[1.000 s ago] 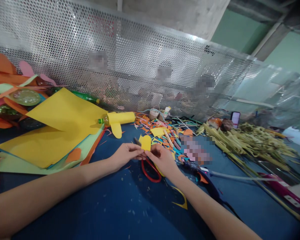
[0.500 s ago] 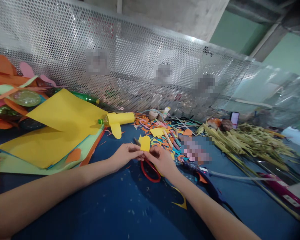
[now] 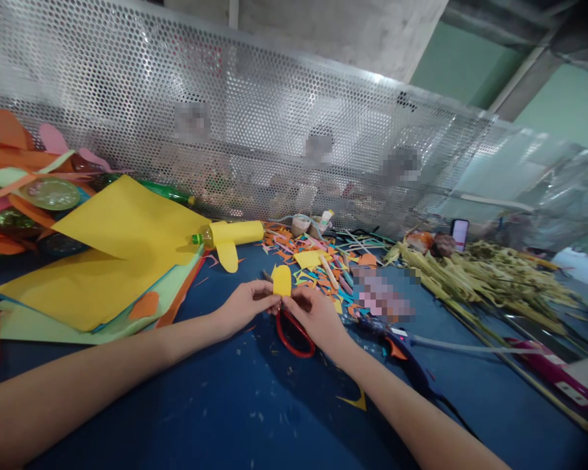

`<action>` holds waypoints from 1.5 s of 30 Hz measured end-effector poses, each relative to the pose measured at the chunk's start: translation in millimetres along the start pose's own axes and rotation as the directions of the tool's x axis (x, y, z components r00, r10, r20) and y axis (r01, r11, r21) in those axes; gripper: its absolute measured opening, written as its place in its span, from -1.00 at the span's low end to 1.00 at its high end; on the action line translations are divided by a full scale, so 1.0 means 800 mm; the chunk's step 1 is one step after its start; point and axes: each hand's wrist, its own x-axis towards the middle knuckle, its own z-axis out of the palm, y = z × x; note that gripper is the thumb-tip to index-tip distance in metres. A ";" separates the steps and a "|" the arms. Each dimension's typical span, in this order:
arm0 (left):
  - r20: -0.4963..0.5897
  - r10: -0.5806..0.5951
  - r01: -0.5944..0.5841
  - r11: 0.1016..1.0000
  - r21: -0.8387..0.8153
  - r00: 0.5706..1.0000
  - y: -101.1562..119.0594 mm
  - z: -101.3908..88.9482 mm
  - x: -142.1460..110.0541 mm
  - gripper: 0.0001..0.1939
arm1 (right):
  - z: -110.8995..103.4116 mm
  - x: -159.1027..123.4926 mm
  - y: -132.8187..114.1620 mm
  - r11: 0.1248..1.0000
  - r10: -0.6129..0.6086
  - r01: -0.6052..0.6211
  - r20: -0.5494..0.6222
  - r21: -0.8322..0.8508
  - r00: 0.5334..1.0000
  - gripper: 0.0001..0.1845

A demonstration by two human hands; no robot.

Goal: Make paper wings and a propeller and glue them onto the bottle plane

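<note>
A small yellow paper piece [image 3: 282,281] with a rounded top is pinched at its lower edge between both hands. My left hand [image 3: 249,301] grips its left corner with thumb and fingers. On the opposite corner, my right hand [image 3: 318,316] is closed with thumb and forefinger. Below them lie scissors with red handles [image 3: 296,349], their blades partly hidden under the hands and paper. Behind the hands, a bottle wrapped in yellow paper [image 3: 238,233] lies on its side with a rounded paper flap sticking out towards me.
Yellow paper sheets [image 3: 98,287] and paper-decorated bottles [image 3: 34,189] lie left. Paper scraps [image 3: 318,258] cover the middle back. A blue glue gun [image 3: 411,362], dried husks [image 3: 494,281] and an upright phone [image 3: 459,234] are right. A perforated metal screen [image 3: 274,111] closes the back.
The paper piece has shifted very slightly left and turned a little in my fingers. Both hands keep their pinch, and the things on the table stay in place.
</note>
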 end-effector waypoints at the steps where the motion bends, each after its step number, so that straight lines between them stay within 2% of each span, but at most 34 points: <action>1: -0.002 0.006 -0.006 1.000 0.011 1.000 0.000 0.000 0.000 -0.81 | 0.000 0.000 0.000 1.000 -0.005 0.005 0.000 0.002 1.000 -0.76; 14: -0.084 -0.009 0.017 0.995 0.098 0.996 0.004 0.002 -0.001 -0.75 | 0.002 -0.003 0.001 1.000 0.001 -0.001 -0.033 -0.005 0.999 -0.77; 21: -0.108 -0.029 0.037 0.996 0.078 0.994 0.006 0.001 0.001 -0.79 | 0.002 -0.002 0.006 1.000 0.005 -0.005 -0.069 -0.001 0.998 -0.80; 28: -0.100 -0.005 0.011 0.998 0.061 0.995 0.009 0.002 -0.002 -0.78 | 0.002 -0.002 0.009 1.000 0.007 -0.006 -0.050 0.018 0.999 -0.79; 35: -0.100 -0.032 0.032 0.999 -0.002 0.994 0.010 0.002 0.000 -0.78 | 0.002 -0.001 0.012 0.999 0.008 -0.006 -0.044 0.044 0.999 -0.80; 41: -0.073 -0.006 -0.003 0.994 -0.113 0.997 0.005 0.002 0.001 -0.65 | 0.001 -0.001 0.010 0.999 0.008 -0.007 -0.021 0.049 1.000 -0.80; 45: -0.080 -0.015 0.005 0.993 -0.116 0.997 0.002 0.002 0.002 -0.65 | 0.003 -0.001 0.011 0.997 -0.004 0.004 -0.006 0.073 1.000 -0.87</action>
